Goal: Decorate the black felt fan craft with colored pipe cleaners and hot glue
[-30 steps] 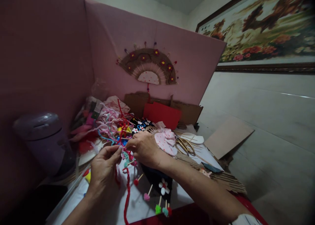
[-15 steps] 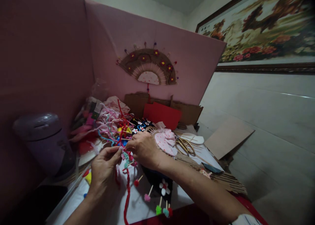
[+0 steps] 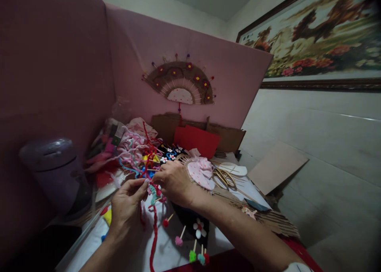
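My left hand (image 3: 127,202) pinches a small pale lilac bit (image 3: 147,181) between thumb and forefinger; its kind is too small to tell. Close beside it, my right hand (image 3: 175,182) has its fingers curled together, and whatever they grip is hidden. Below the fingertips hang a twisted teal yarn piece (image 3: 152,195) and a long red yarn strand (image 3: 154,236). Under my right hand and forearm lies a black fan with white flowers (image 3: 199,228). Sticks tipped with fuzzy balls, such as a green one (image 3: 192,256), edge it. Pink dotted cloth (image 3: 199,172) covers its centre.
Gold-handled scissors (image 3: 223,178) and thin sticks lie right of the fan. A pile of pink yarn (image 3: 133,141) and red card (image 3: 196,140) sit behind. A lilac lidded container (image 3: 55,176) stands left. A finished brown fan (image 3: 181,79) hangs on the pink panel.
Both hands keep nearly the same pose, fingertips close together. The whole view has shifted very slightly.
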`<state>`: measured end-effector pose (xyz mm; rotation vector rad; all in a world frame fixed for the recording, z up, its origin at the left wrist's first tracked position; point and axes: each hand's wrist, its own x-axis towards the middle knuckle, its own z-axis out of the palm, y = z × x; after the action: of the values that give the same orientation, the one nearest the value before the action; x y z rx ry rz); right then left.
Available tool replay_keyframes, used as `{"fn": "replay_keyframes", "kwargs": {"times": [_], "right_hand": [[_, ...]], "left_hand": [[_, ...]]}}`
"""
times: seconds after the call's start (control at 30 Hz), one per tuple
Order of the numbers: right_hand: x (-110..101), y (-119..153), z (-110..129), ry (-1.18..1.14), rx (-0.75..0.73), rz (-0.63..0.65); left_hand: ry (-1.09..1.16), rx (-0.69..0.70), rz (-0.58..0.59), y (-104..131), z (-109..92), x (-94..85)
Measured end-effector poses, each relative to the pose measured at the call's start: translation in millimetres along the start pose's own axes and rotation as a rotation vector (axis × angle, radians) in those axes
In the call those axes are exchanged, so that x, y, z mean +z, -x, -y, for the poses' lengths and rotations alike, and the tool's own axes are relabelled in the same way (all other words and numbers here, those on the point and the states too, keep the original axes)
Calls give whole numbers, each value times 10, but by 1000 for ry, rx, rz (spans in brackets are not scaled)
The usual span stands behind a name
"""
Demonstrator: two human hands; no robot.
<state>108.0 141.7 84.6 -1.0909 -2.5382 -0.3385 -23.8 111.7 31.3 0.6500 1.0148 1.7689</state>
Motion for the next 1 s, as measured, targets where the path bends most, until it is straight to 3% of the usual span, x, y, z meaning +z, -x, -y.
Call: {"fn": "replay_keyframes", "kwargs": {"times": [0.33, 0.7, 1.0], "right_hand": [[-13, 9, 0, -31, 20, -19], [-5, 11, -16, -91, 79, -12], [18, 8, -27, -105, 88, -28]], "left_hand": [[-6, -22, -12, -10, 33, -18], [56, 23, -6, 86, -97, 63], [-98, 63, -13, 25, -84, -37]]}}
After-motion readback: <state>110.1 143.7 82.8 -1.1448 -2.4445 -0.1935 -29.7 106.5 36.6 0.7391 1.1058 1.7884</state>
